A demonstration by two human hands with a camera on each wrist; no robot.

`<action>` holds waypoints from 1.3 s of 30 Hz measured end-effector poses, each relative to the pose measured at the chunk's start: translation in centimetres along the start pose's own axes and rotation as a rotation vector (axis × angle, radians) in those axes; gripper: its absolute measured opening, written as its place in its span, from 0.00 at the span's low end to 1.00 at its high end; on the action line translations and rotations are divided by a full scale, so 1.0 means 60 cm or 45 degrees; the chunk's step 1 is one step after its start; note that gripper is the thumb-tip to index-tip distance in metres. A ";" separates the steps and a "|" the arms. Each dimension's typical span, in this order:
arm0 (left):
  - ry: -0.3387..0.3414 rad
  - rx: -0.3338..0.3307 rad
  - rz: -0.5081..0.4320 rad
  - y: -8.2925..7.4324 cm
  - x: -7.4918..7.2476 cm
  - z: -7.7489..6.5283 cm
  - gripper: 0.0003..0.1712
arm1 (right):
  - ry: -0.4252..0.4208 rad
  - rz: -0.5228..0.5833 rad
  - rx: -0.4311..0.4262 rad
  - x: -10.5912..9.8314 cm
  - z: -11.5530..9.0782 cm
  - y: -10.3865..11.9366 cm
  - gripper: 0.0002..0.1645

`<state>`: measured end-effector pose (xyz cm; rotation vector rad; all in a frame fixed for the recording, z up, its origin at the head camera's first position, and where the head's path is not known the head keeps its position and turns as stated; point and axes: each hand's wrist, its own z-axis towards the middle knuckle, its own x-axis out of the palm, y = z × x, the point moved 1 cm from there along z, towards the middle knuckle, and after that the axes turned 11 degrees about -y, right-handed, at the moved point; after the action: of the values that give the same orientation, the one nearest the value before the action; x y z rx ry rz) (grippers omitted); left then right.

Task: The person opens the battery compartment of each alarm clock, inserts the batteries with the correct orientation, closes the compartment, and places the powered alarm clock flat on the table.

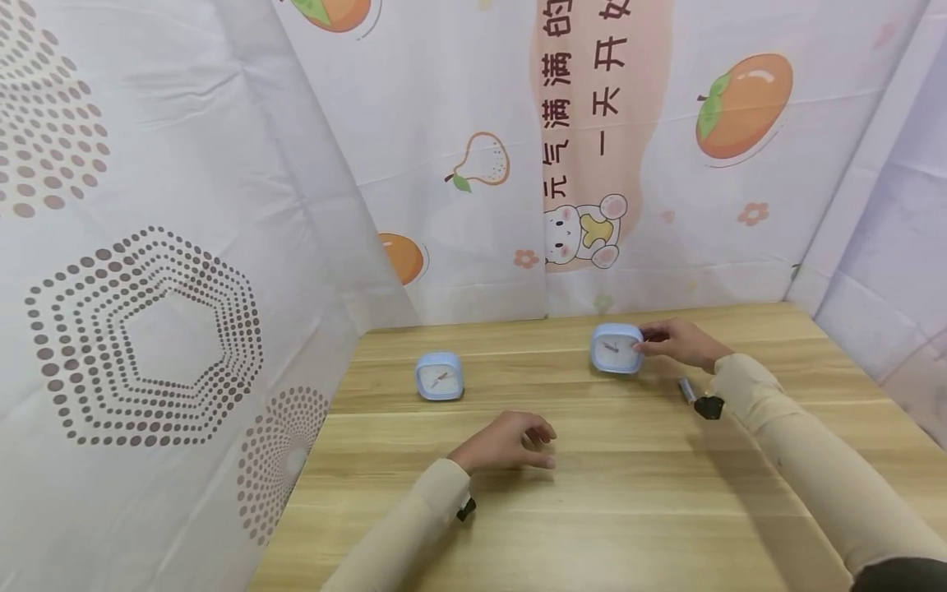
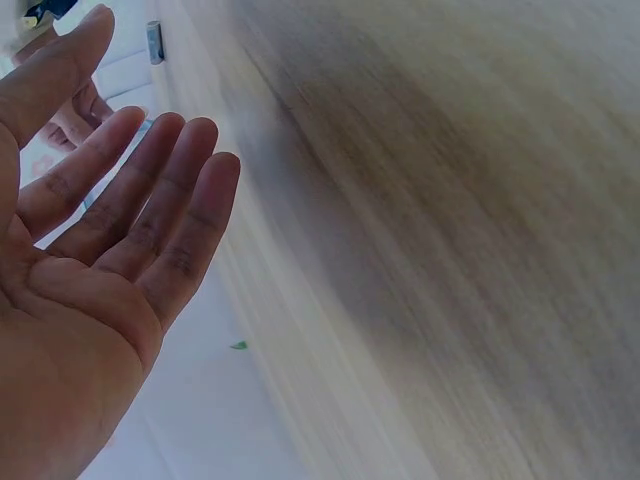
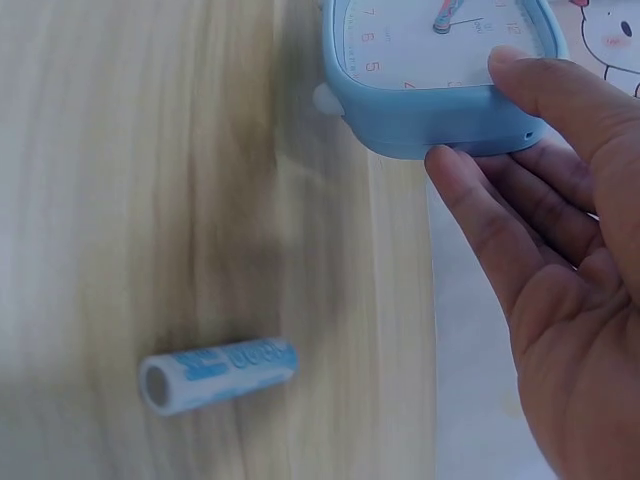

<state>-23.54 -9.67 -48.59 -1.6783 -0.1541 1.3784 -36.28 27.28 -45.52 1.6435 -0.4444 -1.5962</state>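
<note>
As the right hand [image 1: 684,344] pinches a blue clock [image 1: 617,349], a battery [image 3: 218,375] lies nearby, another clock [image 1: 440,378] beyond the relaxed left hand [image 1: 506,442].

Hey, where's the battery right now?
In the head view, the battery lies on the table, right of centre, just below the right hand, which holds a blue clock.

Can pass between light-blue rounded-square left clock [image 1: 440,378] and matching right clock [image 1: 616,350]; blocked behind by white fruit-printed cloth [image 1: 444,90].
</note>
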 end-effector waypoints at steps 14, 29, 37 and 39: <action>0.022 0.002 -0.008 0.004 0.003 0.003 0.23 | 0.004 0.058 -0.019 0.001 0.028 -0.023 0.34; 0.021 0.017 -0.023 0.008 0.001 0.007 0.23 | 0.030 0.056 0.012 -0.001 0.035 -0.035 0.39; 0.026 0.017 -0.011 0.013 0.005 0.010 0.23 | 0.062 0.116 0.051 0.001 0.038 -0.042 0.39; 0.025 0.020 -0.006 0.014 0.005 0.011 0.22 | 0.056 0.109 0.054 0.001 0.039 -0.043 0.39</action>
<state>-24.34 -9.59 -49.39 -1.6770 -0.1353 1.3558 -39.21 28.16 -47.21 1.6655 -0.5216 -1.4942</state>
